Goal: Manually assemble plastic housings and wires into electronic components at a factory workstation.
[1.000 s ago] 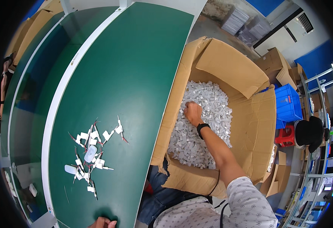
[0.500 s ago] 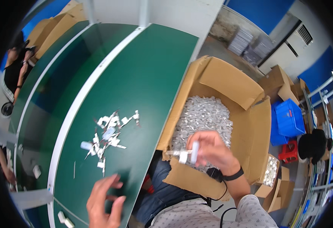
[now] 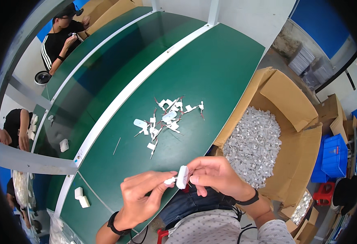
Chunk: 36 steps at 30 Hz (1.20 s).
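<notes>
My left hand (image 3: 146, 194) is closed in a pinch on a small white plastic part (image 3: 170, 180). From the other side, my right hand (image 3: 219, 178) has its fingers on a white oblong plastic casing (image 3: 182, 177), which stands on edge between the two hands. The small part's tip meets or nearly meets the casing; I cannot tell if they are joined. Both hands are over the near edge of the green table (image 3: 154, 87). Beyond them lies a loose pile of small white parts with thin dark wires (image 3: 156, 130), with pale bluish casings (image 3: 169, 116) among them.
A large open cardboard box (image 3: 304, 154) right of the table holds many small whitish parts (image 3: 253, 142). Two white blocks (image 3: 81, 198) and a thin stick (image 3: 117, 146) lie on the table. A white rail (image 3: 146, 80) divides it. Co-workers (image 3: 62, 38) sit at the left.
My right hand has come from over the box to the table edge with the casing. My left hand, open before, has moved up and right and closed on the small part. The view has shifted.
</notes>
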Tool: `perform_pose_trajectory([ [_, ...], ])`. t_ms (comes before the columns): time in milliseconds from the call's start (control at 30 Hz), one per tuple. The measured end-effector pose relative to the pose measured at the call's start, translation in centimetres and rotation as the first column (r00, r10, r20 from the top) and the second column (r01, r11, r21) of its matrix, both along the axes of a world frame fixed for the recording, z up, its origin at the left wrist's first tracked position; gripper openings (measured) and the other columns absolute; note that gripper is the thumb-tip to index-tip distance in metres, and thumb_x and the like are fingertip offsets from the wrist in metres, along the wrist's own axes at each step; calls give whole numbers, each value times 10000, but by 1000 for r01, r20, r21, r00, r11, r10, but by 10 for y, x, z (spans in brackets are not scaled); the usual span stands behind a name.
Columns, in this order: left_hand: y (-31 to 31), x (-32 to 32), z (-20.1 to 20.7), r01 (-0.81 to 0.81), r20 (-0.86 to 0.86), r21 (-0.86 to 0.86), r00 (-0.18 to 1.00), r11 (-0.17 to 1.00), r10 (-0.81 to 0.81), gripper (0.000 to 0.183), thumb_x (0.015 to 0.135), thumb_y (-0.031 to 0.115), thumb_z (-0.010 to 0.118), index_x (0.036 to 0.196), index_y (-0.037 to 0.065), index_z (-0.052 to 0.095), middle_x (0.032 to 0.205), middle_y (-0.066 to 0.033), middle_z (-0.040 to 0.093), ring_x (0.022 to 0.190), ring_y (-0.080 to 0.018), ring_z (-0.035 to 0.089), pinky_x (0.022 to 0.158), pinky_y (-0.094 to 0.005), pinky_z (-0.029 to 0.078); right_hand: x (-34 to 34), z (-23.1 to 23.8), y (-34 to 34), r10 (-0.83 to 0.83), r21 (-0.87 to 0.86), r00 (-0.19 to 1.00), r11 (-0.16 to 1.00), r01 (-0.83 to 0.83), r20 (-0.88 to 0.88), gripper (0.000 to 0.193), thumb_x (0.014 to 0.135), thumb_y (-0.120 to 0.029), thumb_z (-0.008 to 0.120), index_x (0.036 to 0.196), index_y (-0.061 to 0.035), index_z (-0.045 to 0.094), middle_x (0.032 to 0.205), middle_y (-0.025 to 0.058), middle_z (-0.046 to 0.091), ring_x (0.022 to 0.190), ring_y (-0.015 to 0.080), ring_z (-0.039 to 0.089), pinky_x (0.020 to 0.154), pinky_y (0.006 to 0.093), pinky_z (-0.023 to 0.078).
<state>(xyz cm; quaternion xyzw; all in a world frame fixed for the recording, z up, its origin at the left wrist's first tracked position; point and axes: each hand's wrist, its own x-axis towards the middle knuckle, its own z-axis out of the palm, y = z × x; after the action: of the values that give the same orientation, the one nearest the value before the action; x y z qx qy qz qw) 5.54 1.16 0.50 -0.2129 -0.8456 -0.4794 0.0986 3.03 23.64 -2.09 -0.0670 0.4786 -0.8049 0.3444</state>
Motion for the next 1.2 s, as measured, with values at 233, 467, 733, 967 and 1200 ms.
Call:
perform_pose_trajectory([
  [233, 2, -5, -7, -91, 49, 123, 995, 988, 86, 128, 868, -36, 713, 980, -12, 772, 802, -115, 755, 674, -197, 728, 598, -281, 542, 8, -6, -14, -277, 108, 674, 876, 470, -685, 417, 776, -77, 869, 1157, -42, 703, 1014, 78, 699, 570, 32, 594, 527, 192, 441],
  [467, 2, -8, -12, -106, 29, 125, 994, 986, 104, 106, 867, -18, 727, 961, -5, 773, 816, -124, 762, 666, -200, 723, 587, -273, 531, 7, -11, -22, -331, 60, 573, 828, 557, -750, 504, 705, -138, 937, 1136, -30, 701, 1024, 93, 697, 567, 51, 607, 537, 195, 438],
  [733, -3, -8, -17, -137, 104, 177, 987, 975, 120, 96, 866, -6, 737, 953, -7, 777, 835, -130, 766, 681, -199, 723, 601, -271, 536, 9, -21, -31, -417, -7, 659, 848, 531, -626, 454, 722, -127, 928, 1114, -48, 713, 986, 69, 683, 547, 16, 556, 489, 170, 379],
  [967, -3, -11, -17, -119, 107, 165, 989, 979, 103, 105, 860, -16, 730, 954, -10, 778, 846, -131, 768, 681, -198, 724, 604, -269, 536, 8, -24, -30, -422, -62, 718, 880, 470, -554, 343, 769, 0, 863, 1055, 13, 674, 1024, 153, 661, 616, 62, 608, 660, 230, 524],
  [1200, -1, -12, -20, -103, 98, 176, 991, 979, 87, 93, 868, -11, 717, 940, -8, 777, 840, -125, 768, 658, -196, 716, 585, -270, 529, 0, -23, -37, -452, -117, 460, 799, 590, -764, 200, 789, -14, 841, 954, -38, 731, 968, 104, 718, 627, 81, 662, 554, 220, 507],
])
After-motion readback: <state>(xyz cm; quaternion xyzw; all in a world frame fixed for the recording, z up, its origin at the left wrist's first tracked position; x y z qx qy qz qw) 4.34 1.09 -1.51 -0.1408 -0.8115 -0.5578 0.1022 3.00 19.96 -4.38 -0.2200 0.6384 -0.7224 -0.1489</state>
